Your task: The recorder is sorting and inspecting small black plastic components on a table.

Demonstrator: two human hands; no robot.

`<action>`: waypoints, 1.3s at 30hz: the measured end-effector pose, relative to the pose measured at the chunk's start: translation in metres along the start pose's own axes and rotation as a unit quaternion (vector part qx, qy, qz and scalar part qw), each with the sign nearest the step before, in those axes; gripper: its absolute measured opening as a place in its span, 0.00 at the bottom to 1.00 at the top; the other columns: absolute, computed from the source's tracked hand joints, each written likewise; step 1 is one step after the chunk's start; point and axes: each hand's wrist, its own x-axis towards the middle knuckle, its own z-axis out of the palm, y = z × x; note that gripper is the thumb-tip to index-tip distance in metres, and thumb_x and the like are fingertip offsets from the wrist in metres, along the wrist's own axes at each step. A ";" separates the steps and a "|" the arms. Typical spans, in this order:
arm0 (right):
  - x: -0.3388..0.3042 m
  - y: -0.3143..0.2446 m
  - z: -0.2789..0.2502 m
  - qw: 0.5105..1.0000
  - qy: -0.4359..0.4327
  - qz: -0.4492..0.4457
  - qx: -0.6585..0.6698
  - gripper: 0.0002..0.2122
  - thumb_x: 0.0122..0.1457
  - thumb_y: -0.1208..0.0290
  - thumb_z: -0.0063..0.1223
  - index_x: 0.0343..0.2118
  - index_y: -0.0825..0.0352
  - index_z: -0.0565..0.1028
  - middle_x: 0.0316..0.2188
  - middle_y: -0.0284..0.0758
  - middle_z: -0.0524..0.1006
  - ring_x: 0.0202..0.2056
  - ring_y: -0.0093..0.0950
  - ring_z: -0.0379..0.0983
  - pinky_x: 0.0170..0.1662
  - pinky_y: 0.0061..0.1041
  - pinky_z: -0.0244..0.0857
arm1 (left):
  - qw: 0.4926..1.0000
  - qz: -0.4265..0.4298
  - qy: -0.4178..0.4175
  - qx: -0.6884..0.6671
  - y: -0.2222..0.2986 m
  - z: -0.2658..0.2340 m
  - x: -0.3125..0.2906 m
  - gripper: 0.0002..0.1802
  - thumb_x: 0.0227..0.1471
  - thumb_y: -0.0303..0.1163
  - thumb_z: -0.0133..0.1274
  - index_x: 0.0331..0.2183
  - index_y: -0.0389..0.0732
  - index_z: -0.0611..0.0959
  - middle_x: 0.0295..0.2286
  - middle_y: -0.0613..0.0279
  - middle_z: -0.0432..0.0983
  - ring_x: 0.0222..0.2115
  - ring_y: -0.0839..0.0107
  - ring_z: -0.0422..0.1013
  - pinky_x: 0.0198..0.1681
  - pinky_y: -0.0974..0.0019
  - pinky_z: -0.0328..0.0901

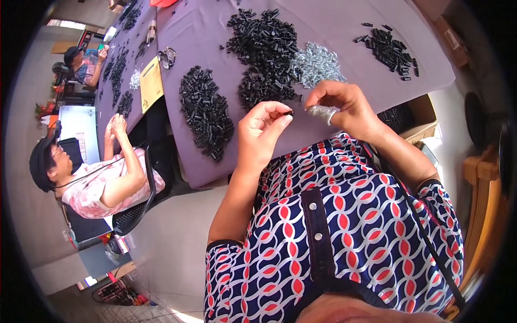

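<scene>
My left hand (258,134) is closed, pinching a small black cylindrical part (289,113) between thumb and fingertips. Just to its right, my right hand (353,110) curls around a clump of small silver metal parts (323,113), with thumb and forefinger bent toward the black part. A small gap separates the two hands, held over the table's near edge. Beyond them lies a large heap of black cylindrical parts (264,48), touching a pile of shiny silver metal parts (319,64) on its right. Another black pile (204,113) spreads to the left of my left hand.
A purple-grey cloth (339,21) covers the table. Farther right sits a smaller black pile (390,51). Below the table edge stands a cardboard box (425,129) holding dark parts. A seated co-worker (107,183) is at left, near a yellow envelope (152,86); another person (86,67) sits beyond.
</scene>
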 end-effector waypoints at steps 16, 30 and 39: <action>0.001 0.004 0.003 0.996 -0.083 0.038 0.002 0.14 0.48 0.94 0.50 0.38 0.72 0.76 0.36 0.30 0.78 0.41 0.20 0.75 0.49 0.22 0.69 | 0.998 0.010 -0.045 0.044 -0.012 0.006 -0.010 0.11 0.53 0.20 0.60 0.40 0.35 0.80 0.33 0.67 0.79 0.34 0.81 0.73 0.41 0.75 0.68; -0.008 -0.004 0.007 0.976 -0.177 0.116 0.053 0.10 0.51 0.87 0.58 0.37 0.72 0.77 0.33 0.30 0.79 0.37 0.19 0.75 0.41 0.22 0.69 | 0.940 -0.205 -0.103 -0.252 -0.015 0.003 -0.029 0.17 0.51 0.17 0.57 0.44 0.35 0.76 0.36 0.62 0.79 0.35 0.75 0.76 0.43 0.72 0.70; -0.010 -0.030 0.017 0.938 -0.195 -0.106 -0.266 0.16 0.42 0.87 0.58 0.38 0.70 0.77 0.30 0.38 0.76 0.34 0.37 0.76 0.37 0.31 0.70 | 0.935 -0.234 -0.147 -0.224 -0.011 -0.004 -0.039 0.11 0.56 0.25 0.59 0.42 0.33 0.83 0.30 0.65 0.80 0.31 0.79 0.75 0.39 0.75 0.70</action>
